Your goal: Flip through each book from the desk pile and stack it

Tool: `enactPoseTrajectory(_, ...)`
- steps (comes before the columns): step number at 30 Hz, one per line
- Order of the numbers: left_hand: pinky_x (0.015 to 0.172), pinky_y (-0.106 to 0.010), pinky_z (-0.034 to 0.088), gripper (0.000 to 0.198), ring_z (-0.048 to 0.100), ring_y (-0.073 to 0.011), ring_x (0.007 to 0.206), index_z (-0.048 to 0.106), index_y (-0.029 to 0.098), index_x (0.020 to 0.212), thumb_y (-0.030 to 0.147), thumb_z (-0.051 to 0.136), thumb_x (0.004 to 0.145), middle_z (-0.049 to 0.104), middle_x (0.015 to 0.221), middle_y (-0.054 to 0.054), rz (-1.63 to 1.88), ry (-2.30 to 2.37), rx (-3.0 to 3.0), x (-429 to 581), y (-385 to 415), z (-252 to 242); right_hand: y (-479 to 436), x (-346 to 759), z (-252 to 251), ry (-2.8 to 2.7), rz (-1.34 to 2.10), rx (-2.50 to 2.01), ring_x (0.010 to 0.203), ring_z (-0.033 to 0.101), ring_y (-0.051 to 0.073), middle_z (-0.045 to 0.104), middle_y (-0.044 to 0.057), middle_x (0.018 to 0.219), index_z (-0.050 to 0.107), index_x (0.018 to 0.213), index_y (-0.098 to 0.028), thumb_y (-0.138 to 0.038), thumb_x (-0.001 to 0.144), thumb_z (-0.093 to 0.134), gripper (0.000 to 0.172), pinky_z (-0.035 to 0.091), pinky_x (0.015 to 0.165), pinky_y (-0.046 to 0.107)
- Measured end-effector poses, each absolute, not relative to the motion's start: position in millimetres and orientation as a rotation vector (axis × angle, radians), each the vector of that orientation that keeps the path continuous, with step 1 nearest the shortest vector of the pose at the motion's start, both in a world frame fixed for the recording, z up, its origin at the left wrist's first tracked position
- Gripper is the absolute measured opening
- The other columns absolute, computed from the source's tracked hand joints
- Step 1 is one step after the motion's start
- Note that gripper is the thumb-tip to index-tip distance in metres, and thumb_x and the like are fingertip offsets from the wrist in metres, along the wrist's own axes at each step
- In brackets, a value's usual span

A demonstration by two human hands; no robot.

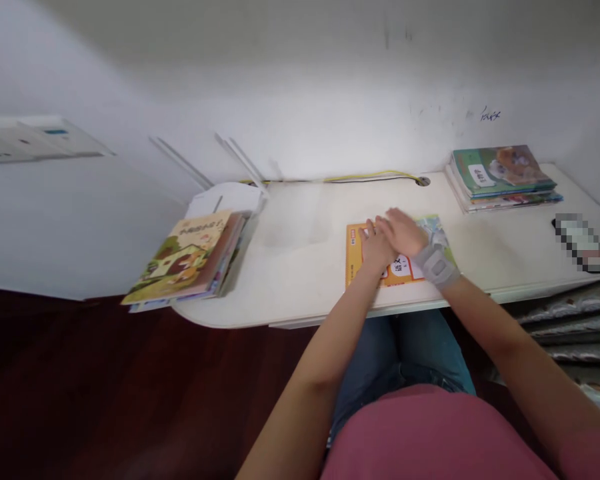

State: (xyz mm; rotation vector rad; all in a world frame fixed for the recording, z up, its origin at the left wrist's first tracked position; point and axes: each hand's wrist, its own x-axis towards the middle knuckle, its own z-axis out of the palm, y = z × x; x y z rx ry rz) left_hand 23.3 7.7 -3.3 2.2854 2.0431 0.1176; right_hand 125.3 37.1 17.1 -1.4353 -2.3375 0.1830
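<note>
A thin picture book (354,261) with an orange and green cover lies flat on the white desk (300,267) near its front edge. Both my hands rest on its cover. My left hand (375,245) lies flat on the book's left half with the fingers stretched toward the wall. My right hand (404,231) lies partly over the left one, fingers extended, with a grey band on its wrist. Neither hand grips anything that I can see.
A stack of picture books (193,260) overhangs the desk's left end. Another stack (503,177) sits at the back right. A yellow cable (375,176) runs along the wall. A blurred-out object (585,243) lies at the right edge. Dark wooden floor lies below.
</note>
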Motion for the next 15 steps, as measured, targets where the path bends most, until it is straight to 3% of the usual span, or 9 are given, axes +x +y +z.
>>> enactPoseTrajectory(4,0.115,-0.056,0.011,0.068,0.012,-0.0359,0.145,0.018,0.012,0.152,0.036,0.034,0.09,0.021,0.158,-0.012,0.084,1.963,2.296,20,9,-3,26,106,2,-2.415,0.248,-1.468,0.132,0.042,0.018,0.049,0.01,0.143,0.05,0.133,-0.012,-0.034,0.101,0.016,0.052,0.03,0.11,0.037)
enactPoseTrajectory(9,0.115,-0.052,0.017,0.061,0.019,-0.0313,0.145,0.027,0.009,0.149,0.035,0.014,0.096,0.025,0.157,-0.012,0.215,2.049,2.2,9,11,-3,36,159,-3,-2.444,0.206,-1.64,0.141,0.028,0.032,0.034,0.018,0.152,0.039,0.142,-0.005,-0.045,0.097,0.03,0.06,0.02,0.113,0.05)
enactPoseTrajectory(15,0.113,-0.055,0.019,0.066,0.02,-0.0358,0.143,0.029,0.004,0.147,0.043,0.018,0.095,0.026,0.155,-0.019,0.306,2.289,1.969,-26,4,-9,43,180,-7,-2.43,0.094,-1.865,0.143,0.023,0.03,0.027,0.014,0.155,0.033,0.147,-0.01,-0.049,0.095,0.026,0.065,0.02,0.114,0.048)
